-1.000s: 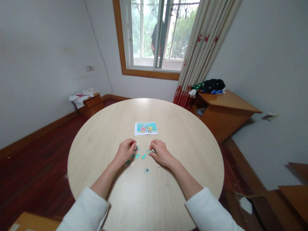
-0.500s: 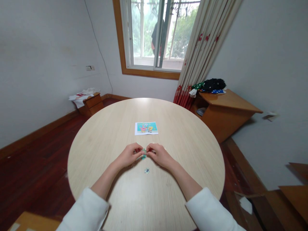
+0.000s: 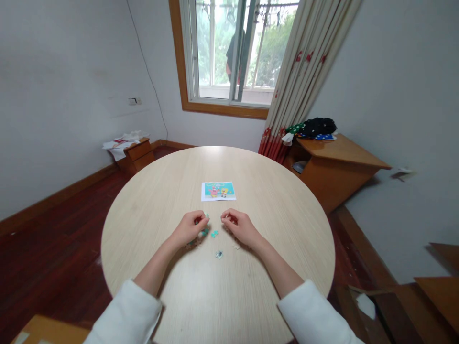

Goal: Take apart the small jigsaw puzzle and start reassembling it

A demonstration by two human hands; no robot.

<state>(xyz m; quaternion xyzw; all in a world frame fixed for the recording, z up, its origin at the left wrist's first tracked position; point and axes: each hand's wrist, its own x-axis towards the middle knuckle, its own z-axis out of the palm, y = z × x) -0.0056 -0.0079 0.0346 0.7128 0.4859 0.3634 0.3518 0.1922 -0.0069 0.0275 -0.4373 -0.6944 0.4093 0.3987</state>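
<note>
Both my hands hover just above a round pale wooden table (image 3: 172, 181). My left hand (image 3: 191, 228) is closed in a pinch on a small teal puzzle piece at its fingertips. My right hand (image 3: 239, 226) is curled, thumb against fingers, and what it holds is too small to make out. Between and under the hands lie several loose puzzle pieces (image 3: 214, 233), with one apart nearer me (image 3: 218, 254). A small cartoon reference picture (image 3: 218, 190) lies flat beyond the hands.
A wooden desk (image 3: 333, 162) with dark clothes on it stands at the right by a curtain (image 3: 301, 71). A low wooden stand with cloth (image 3: 134, 152) sits at the left wall. Cardboard lies at the lower right and lower left.
My hands had come together over the pieces half a second ago. Now they have drawn apart again, and the left hand has lifted with a teal piece.
</note>
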